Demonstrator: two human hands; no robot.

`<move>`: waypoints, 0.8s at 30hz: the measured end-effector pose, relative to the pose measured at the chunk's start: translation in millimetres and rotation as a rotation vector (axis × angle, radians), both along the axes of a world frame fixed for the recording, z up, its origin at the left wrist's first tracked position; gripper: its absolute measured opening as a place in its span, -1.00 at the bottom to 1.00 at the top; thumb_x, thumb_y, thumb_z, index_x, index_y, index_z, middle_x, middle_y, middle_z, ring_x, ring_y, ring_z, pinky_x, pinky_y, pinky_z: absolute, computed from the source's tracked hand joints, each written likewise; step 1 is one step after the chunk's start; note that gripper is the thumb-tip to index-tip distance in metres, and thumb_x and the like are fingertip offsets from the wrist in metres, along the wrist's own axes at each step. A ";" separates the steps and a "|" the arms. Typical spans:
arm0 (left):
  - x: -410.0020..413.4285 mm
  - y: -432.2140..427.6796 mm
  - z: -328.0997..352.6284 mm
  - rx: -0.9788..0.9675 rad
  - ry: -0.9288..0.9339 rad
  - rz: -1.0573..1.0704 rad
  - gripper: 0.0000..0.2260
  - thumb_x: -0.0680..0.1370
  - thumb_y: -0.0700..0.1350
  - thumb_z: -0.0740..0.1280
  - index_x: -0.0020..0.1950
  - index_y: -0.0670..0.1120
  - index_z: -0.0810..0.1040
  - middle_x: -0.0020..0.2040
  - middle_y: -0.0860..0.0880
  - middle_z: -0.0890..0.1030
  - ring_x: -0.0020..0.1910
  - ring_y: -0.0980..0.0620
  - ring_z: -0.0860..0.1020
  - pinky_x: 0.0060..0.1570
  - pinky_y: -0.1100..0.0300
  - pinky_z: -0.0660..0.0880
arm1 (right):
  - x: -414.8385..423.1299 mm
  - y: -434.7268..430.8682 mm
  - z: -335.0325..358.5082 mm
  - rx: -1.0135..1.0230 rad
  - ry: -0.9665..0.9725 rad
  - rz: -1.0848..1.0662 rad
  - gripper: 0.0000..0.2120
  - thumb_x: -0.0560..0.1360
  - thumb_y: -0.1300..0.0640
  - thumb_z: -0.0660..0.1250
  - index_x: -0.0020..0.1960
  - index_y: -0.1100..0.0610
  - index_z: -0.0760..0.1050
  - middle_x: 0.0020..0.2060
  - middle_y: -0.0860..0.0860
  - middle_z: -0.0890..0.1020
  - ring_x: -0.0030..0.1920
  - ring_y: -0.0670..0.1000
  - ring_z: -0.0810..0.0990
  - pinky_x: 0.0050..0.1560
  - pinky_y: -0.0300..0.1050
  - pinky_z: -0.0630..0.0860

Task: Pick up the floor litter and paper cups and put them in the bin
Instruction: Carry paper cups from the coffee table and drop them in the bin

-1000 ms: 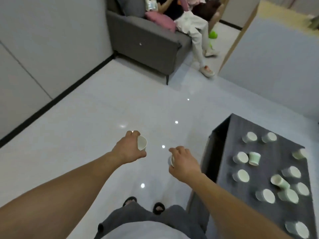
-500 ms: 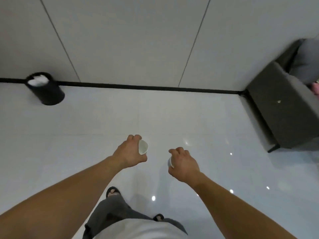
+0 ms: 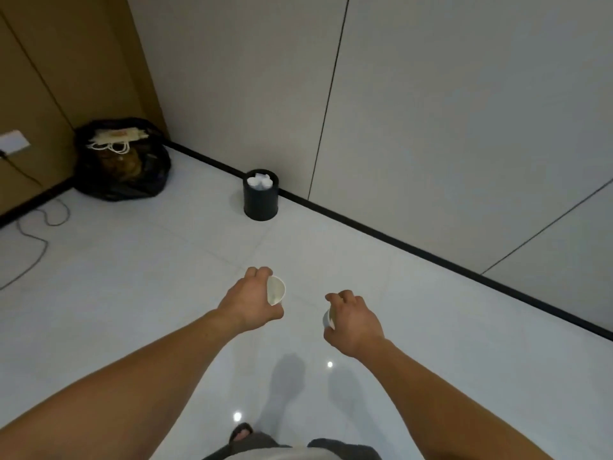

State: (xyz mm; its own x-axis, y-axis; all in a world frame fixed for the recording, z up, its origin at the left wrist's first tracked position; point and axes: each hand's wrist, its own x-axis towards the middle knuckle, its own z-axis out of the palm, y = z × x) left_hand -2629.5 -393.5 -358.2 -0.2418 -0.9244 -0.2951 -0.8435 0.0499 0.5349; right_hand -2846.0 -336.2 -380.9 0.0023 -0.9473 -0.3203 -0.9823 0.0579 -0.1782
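My left hand [image 3: 247,302] grips a white paper cup [image 3: 276,290] on its side, the mouth facing right. My right hand [image 3: 353,318] holds a second paper cup [image 3: 328,319], mostly hidden behind the fingers. Both hands hang above the pale tiled floor. A small black round bin [image 3: 261,202] stands ahead by the wall's black skirting, with white crumpled paper and cups showing at its top.
A full black rubbish bag [image 3: 122,161] with paper bags on top sits in the left corner. A thin cable [image 3: 36,234] trails over the floor at the left below a wall socket [image 3: 13,142]. White wall panels run along the right.
My view has swung left: the sofa has gone from sight, and the bin has moved from the far left to straight ahead. Both hands keep the same hold on their cups.
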 end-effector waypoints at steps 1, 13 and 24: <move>17.0 -12.0 3.0 -0.002 -0.007 0.023 -0.35 0.37 0.07 0.43 0.39 -0.01 0.26 0.26 -0.03 0.34 0.11 -0.08 0.48 0.03 0.11 0.48 | 17.3 -16.8 1.1 -0.002 -0.005 0.025 -0.38 0.47 0.01 0.31 0.48 0.01 0.21 0.34 0.02 0.33 0.29 0.08 0.35 0.06 -0.06 0.50; 121.3 -192.6 5.6 -0.054 -0.042 0.180 -0.35 0.36 0.09 0.46 0.36 -0.01 0.28 0.25 -0.02 0.36 0.12 -0.06 0.48 -0.02 0.18 0.42 | 128.9 -245.0 -2.5 -0.027 -0.024 0.257 -0.37 0.48 0.00 0.32 0.50 -0.01 0.19 0.36 0.02 0.34 0.29 0.09 0.36 0.13 -0.07 0.49; 192.6 -387.7 2.7 -0.035 -0.066 0.312 -0.36 0.35 0.09 0.45 0.35 -0.03 0.30 0.20 -0.03 0.37 0.08 -0.05 0.49 0.04 0.12 0.48 | 197.4 -481.8 1.3 -0.064 -0.101 0.384 -0.36 0.48 -0.01 0.36 0.50 0.01 0.20 0.35 0.04 0.35 0.29 0.11 0.38 0.19 -0.02 0.49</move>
